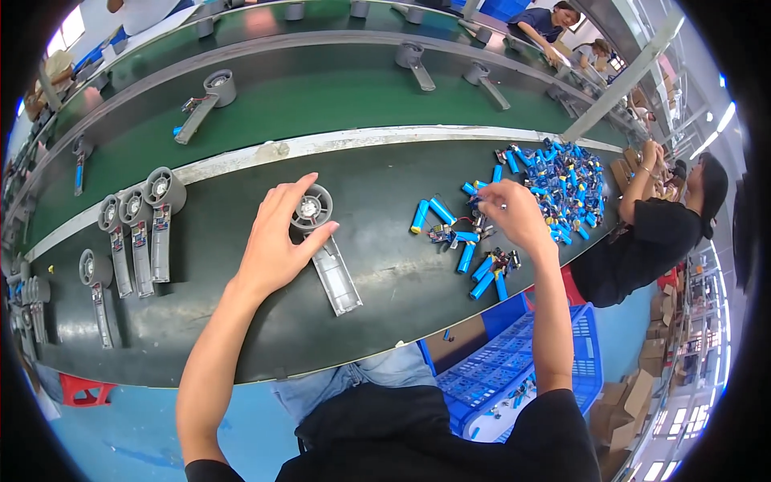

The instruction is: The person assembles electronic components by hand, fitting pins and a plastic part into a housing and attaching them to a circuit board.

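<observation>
At a dark green workbench [385,193], the left hand [281,234] clasps a gray fan housing [336,277] by its round head while the right hand [516,213], grip unclear, apparently selects among wired blue batteries [466,258], a snag-free lift likely next.

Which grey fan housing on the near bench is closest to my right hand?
The grey fan housing your left hand touches; the others there all lie farther left.

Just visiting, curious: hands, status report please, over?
Left hand: holding gray fan housing, open handle facing up. Right hand: at blue cylinders, grip unclear. Loose cylinders between hands; larger pile right.
</observation>
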Available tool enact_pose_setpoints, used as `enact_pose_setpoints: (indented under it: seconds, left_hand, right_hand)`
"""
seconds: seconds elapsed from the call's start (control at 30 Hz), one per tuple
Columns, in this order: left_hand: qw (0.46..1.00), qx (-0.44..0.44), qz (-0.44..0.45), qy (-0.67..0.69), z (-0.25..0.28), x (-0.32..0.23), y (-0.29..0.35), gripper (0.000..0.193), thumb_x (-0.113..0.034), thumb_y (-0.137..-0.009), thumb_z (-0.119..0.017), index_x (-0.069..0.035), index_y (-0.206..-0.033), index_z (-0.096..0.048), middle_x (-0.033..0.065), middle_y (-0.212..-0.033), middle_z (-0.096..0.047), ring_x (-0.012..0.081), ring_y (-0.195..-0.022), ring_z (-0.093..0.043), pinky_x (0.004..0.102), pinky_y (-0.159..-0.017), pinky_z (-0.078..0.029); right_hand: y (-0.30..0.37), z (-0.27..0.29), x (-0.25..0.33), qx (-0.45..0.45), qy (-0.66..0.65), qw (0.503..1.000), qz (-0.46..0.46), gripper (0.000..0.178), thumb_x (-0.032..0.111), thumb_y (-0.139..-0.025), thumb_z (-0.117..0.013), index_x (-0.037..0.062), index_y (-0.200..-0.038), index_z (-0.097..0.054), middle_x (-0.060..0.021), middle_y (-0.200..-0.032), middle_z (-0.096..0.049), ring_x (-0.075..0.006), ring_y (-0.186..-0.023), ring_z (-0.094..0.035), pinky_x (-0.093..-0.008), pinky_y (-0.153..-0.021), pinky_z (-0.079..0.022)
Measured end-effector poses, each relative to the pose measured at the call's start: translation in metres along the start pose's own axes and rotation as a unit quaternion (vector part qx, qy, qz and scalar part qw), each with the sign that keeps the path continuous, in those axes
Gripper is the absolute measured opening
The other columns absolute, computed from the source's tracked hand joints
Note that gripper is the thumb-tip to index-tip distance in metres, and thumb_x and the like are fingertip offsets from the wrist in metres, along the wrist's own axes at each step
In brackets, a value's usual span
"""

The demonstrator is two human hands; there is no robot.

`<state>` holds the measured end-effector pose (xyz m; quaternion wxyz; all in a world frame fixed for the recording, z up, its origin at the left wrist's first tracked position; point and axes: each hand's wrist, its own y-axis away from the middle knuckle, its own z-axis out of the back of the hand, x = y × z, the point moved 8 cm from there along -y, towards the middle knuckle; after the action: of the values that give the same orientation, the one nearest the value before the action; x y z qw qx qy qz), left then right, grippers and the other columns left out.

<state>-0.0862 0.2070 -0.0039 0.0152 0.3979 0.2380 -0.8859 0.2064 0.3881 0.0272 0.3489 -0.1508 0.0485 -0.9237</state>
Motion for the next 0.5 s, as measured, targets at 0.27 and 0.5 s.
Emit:
enact_pose_setpoints:
  seconds: [0.27, 0.5]
  left_hand:
    - [0.994, -0.049, -0.065, -0.07, 0.013, -0.014, 0.003, 0.06, -0.015, -0.081, -0.076, -0.007, -0.137, -0.055, 0.0127, -0.122, -0.061, 0.0294, -0.11, -0.058, 0.0384, -0.097, -0.046]
    - [0.969, -0.086, -0.211, -0.091, 0.027, -0.101, 0.009, 0.053, -0.003, -0.072, -0.08, -0.007, -0.123, -0.067, 0.0151, -0.121, -0.061, 0.0307, -0.105, -0.061, 0.0369, -0.084, -0.05]
  right_hand:
    - [-0.001, 0.027, 0.006, -0.018, -0.401, 0.908, -0.119, 0.025, 0.015, -0.096, -0.063, -0.0004, -0.114, -0.07, 0.0036, -0.081, -0.062, -0.0048, -0.073, -0.053, -0.0216, -0.066, -0.042]
    - [-0.001, 0.002, 0.117, 0.087, -0.554, 0.822, -0.096, 0.02, 0.01, -0.091, -0.066, -0.0003, -0.107, -0.072, 0.0022, -0.078, -0.065, -0.0036, -0.063, -0.054, -0.0201, -0.059, -0.042]
